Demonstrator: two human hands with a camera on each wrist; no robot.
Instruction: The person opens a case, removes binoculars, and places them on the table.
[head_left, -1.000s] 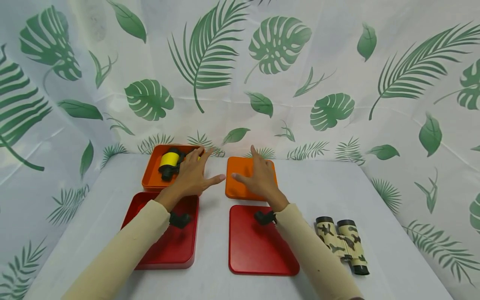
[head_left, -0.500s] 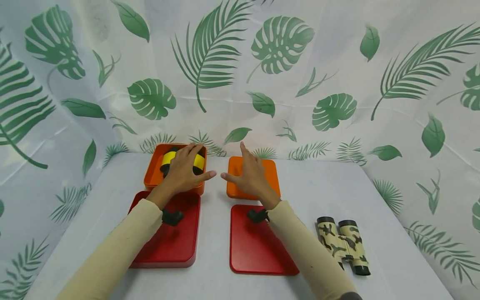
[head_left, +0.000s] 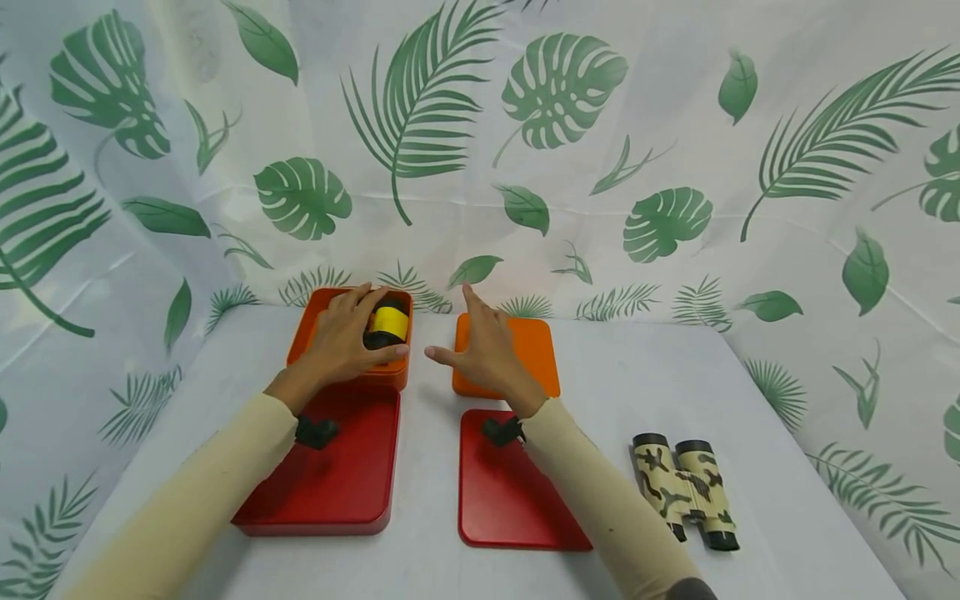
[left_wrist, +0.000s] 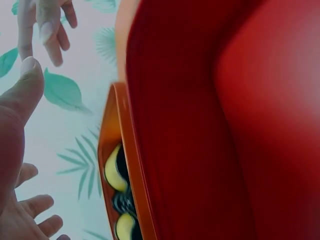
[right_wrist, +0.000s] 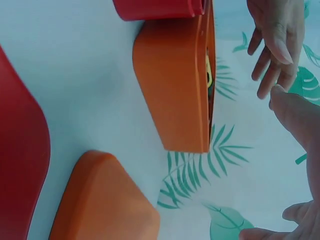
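Yellow-and-black binoculars [head_left: 391,323] lie inside an orange box [head_left: 300,329] at the back left. My left hand [head_left: 341,337] is spread over that box in the head view, hiding the binoculars' left barrel. Both yellow bands of the binoculars [left_wrist: 115,172] show in the left wrist view. My right hand [head_left: 487,354], thumb apart from the fingers, hovers in front of an orange lid [head_left: 536,358]. The two thumbs point toward each other with a gap between them. Neither hand holds anything; the right wrist view shows the right hand [right_wrist: 305,145] above the table with fingers apart.
A red box [head_left: 330,492] stands in front of the orange one, its inside facing up. Right of it lies a red lid [head_left: 510,492], partly under the right forearm. Camouflage binoculars [head_left: 686,492] rest at the right. A leaf-print cloth [head_left: 570,225] hangs behind the table.
Both hands have moved left. The left hand has passed across the orange box, baring the binoculars' right barrel and covering the left one. The boxes and lids stay put.
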